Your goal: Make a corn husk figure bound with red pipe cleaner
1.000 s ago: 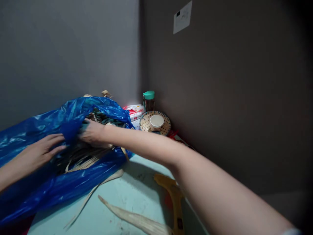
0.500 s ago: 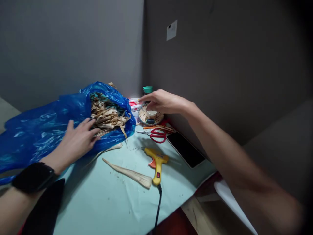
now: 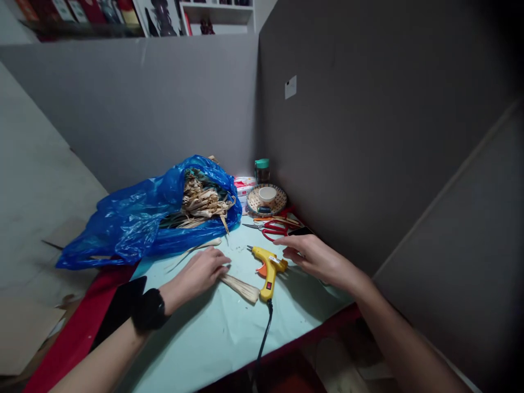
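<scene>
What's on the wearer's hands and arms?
Left hand: no glove; wide black band, probably a watch, on the wrist. Right hand: no glove, wrist bare. No sleeves show on either visible forearm.

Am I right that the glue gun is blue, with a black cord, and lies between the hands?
No, the head view shows the hot glue gun is yellow. It has a black cord and lies between the left hand and right hand.

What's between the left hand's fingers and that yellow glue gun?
The head view shows a pale dried strip there; its wide end lies right beside the yellow glue gun. Whether the left fingers touch it isn't clear.
</scene>
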Demonstrator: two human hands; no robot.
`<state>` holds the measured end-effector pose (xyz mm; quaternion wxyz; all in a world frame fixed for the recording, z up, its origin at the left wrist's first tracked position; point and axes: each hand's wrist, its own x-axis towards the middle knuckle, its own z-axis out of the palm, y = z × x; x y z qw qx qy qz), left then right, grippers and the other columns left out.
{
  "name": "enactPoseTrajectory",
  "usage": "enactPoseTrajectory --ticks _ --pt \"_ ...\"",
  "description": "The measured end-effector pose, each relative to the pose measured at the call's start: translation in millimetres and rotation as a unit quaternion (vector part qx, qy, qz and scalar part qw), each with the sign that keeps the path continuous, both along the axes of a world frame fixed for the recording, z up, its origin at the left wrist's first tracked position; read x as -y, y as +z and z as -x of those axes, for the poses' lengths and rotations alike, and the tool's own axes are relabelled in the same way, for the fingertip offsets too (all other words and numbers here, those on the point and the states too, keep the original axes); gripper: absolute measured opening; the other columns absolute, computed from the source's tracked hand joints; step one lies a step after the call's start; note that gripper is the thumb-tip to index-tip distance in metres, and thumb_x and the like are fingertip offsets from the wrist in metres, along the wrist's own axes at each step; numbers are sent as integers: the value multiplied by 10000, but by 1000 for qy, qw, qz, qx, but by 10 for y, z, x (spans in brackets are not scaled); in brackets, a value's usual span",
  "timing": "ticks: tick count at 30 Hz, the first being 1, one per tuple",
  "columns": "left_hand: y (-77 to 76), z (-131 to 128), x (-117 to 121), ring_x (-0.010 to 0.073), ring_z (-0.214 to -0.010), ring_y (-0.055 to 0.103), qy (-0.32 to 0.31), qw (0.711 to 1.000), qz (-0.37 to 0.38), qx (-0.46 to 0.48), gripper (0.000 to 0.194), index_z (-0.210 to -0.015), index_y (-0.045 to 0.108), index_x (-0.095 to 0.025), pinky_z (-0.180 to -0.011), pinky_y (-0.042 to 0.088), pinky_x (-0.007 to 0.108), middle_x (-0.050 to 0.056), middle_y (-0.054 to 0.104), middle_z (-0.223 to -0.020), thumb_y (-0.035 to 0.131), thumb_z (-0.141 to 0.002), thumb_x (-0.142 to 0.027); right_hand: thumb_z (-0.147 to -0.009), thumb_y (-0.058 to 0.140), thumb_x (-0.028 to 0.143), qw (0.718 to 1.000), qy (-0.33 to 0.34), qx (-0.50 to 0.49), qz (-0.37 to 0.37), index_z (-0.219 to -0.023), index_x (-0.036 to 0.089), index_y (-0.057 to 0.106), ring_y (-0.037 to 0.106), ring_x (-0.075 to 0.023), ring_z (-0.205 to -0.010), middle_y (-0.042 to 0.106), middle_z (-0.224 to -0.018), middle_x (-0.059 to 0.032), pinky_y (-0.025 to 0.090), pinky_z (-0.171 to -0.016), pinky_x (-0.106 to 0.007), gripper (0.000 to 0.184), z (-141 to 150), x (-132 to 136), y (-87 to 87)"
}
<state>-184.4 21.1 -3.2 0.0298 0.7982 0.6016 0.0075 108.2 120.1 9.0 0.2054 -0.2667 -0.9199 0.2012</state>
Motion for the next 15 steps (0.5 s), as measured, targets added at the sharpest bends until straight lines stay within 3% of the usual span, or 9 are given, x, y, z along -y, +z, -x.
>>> enactPoseTrajectory --ticks 4,8,11,15 --pt "-66 419 -274 292 -1026 541 128 987 -51 -86 351 -1228 619 -226 -803 453 403 127 623 -1153 427 -936 -264 -891 477 111 998 10 49 -33 -1205 173 650 657 -221 -974 709 -1079 -118 464 -786 -280 364 273 -166 277" --pt "-182 931 -524 343 -1234 461 214 965 -60 -139 469 -1398 479 -225 -886 452 480 163 474 -1429 434 -938 -301 -888 530 140 985 46 142 -88 -1223 170 629 649 -238 -991 702 -1076 -130 449 -777 -284 351 882 -496 489" --pt "-190 1256 -721 309 -1311 421 222 964 -68 -130 446 -1395 482 -261 -977 411 471 122 441 -1483 385 -962 -314 -888 549 157 966 93 197 -140 -1278 161 580 618 -248 -1065 662 -1172 -140 445 -814 -296 391 1478 -825 437" --pt "-119 1564 -997 301 -1167 558 227 964 -84 -113 393 -1295 574 -255 -909 452 415 121 622 -1286 402 -953 -341 -902 525 183 945 92 211 -234 -1303 141 526 588 -278 -1080 632 -1210 -149 448 -821 -338 404 2166 -1206 188"
